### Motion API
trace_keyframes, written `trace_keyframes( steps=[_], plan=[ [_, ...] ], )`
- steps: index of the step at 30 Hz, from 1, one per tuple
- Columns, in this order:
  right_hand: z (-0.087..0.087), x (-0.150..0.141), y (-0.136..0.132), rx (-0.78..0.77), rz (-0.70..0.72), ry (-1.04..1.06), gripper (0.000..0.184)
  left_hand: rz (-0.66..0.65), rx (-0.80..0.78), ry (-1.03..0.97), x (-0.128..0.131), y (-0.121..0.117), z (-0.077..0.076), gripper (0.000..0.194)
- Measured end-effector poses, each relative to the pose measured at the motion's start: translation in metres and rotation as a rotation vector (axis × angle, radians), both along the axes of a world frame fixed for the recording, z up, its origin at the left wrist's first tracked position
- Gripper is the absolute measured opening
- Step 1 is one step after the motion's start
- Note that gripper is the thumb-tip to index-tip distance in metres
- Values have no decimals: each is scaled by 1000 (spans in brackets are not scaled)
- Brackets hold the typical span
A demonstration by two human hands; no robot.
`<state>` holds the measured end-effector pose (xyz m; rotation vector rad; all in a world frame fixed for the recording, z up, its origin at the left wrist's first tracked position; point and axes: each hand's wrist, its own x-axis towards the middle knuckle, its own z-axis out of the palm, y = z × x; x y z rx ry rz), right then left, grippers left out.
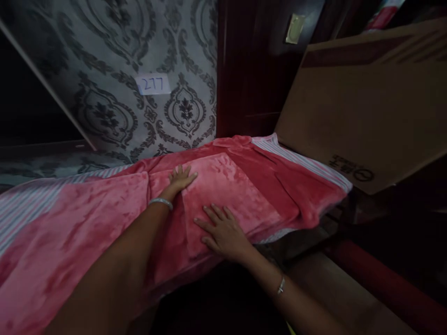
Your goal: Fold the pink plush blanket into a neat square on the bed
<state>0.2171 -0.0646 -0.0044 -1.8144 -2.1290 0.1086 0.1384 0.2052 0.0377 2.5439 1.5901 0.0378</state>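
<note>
Pink plush fabric, seemingly a garment (230, 186), lies spread out with a lighter folded panel on top. My left hand (180, 179), a bangle at its wrist, rests with fingers spread at the panel's upper left edge. Lower down, my right hand (223, 230) lies flat on the panel near its front edge, fingers apart. Neither hand grips anything. More pink plush (94, 218) stretches out to the left. Underneath is a striped cloth (28, 214), showing at the left side and along the far right edge.
A large cardboard box (370, 107) leans at the right, close to the fabric's end. Behind stand a patterned wall with a paper label (153, 84) reading 277 and a dark red door (251, 70). A dark screen-like panel (31, 102) is at the left.
</note>
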Motion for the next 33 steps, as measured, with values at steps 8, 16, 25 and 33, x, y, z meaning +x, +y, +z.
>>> trace_keyframes(
  steps=[8,16,25,33],
  plan=[
    [15,3,0,-7,17,38,58,-493,114,-169,-25,-118,7,62],
    [15,35,-18,-44,-114,-7,52,-779,204,-197,-81,-188,-46,76],
    [-9,37,-26,39,-175,-94,52,-765,173,-259,-82,-193,-42,71],
    [-12,47,-29,70,-84,-61,51,-736,207,-336,-120,-210,-40,51]
  ],
)
